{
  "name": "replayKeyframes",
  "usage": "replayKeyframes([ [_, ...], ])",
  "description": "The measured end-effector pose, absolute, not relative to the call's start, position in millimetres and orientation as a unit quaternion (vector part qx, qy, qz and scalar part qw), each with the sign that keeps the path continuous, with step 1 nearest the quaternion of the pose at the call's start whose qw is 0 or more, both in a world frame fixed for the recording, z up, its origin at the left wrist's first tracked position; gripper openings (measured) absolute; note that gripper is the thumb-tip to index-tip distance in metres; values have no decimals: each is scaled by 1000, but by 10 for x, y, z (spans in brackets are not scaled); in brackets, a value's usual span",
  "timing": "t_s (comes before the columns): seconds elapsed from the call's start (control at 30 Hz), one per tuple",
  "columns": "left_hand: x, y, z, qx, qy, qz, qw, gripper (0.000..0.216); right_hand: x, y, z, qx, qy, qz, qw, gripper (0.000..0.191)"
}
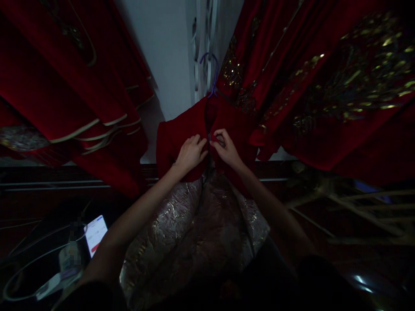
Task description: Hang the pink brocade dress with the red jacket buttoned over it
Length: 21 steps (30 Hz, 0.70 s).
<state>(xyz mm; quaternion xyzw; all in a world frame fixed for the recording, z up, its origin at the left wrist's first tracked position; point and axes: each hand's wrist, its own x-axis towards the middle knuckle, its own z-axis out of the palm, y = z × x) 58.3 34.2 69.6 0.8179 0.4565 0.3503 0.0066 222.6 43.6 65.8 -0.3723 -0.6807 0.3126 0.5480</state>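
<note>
A red velvet garment (175,134) with a metallic brocade skirt (194,229) hangs in front of me on a purple hanger (212,73). My left hand (191,152) grips the left edge of its front opening, fingers curled on the red cloth. My right hand (225,147) pinches the right edge of that opening, close against the left hand. Whether a button or clasp sits between the fingers is too dark to tell.
More red garments with cream piping (81,99) hang at the left. Red clothes with gold embroidery (340,82) hang at the right. A lit phone (95,233) and white cables (39,259) lie at the lower left. A white wall (168,56) stands behind.
</note>
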Motion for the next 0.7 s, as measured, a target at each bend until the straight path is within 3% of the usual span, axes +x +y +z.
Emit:
replayKeyframes([
  [0.33, 697, 327, 512, 687, 421, 536, 251, 35, 2224, 285, 646, -357, -651, 393, 542, 33],
  [0.47, 698, 331, 435, 575, 405, 624, 340, 33, 2217, 210, 593, -361, -635, 390, 560, 29],
  [0.7, 630, 284, 507, 578, 399, 624, 342, 16, 2129, 177, 550, -365, -639, 331, 590, 28],
])
